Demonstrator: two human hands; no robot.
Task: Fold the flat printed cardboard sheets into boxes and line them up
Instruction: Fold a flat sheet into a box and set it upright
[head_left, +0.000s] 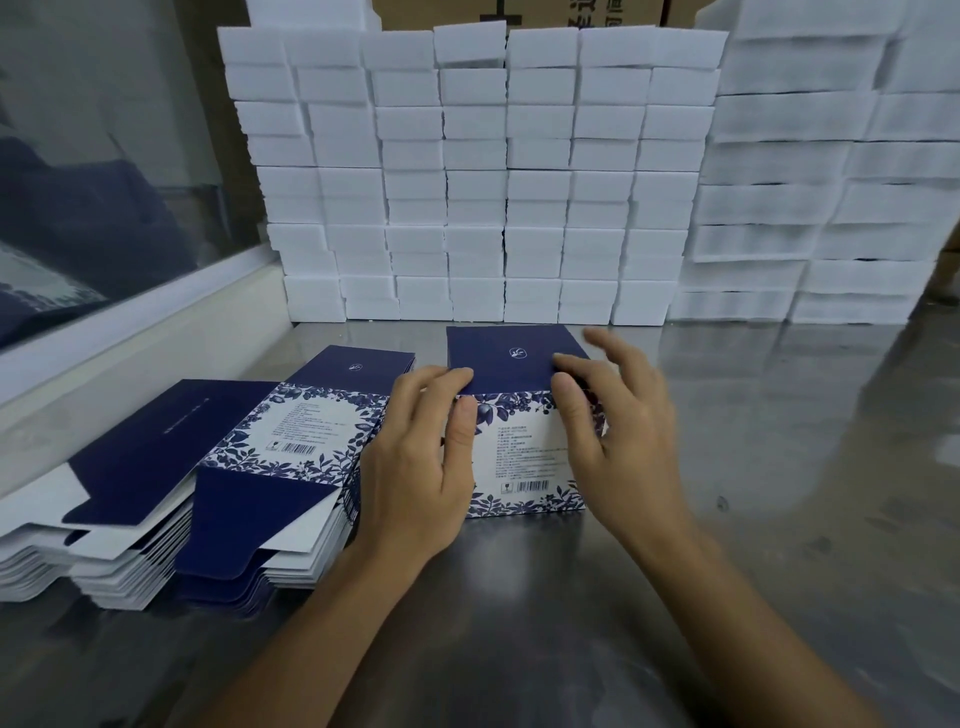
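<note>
On the steel table (519, 597), just right of the stack of flat sheets (218, 493), a partly folded box (524, 457) lay with its white, blue-flowered panel facing up and its dark blue flap (506, 358) reaching away toward the wall of white foam blocks (478, 176). Both hands were on that box, set apart at its two sides. At the box's left edge the left hand (421, 462) lay palm down, wrist low over the table, its thumb stretched along the printed panel and its fingertips (460, 376) bent onto the crease where the flap began. At the box's right edge the right hand (618, 415) came in from the near side with the forearm angled across the table; its thumb pressed the panel, its first fingers curled onto the flap's right corner, and its outer fingers were spread and lifted clear of the box, slightly blurred. Whether either hand truly pinched the card or only pressed on it could not be told. Left of the box, the stack rested beside a pale ledge (130, 364) under a window pane.
</note>
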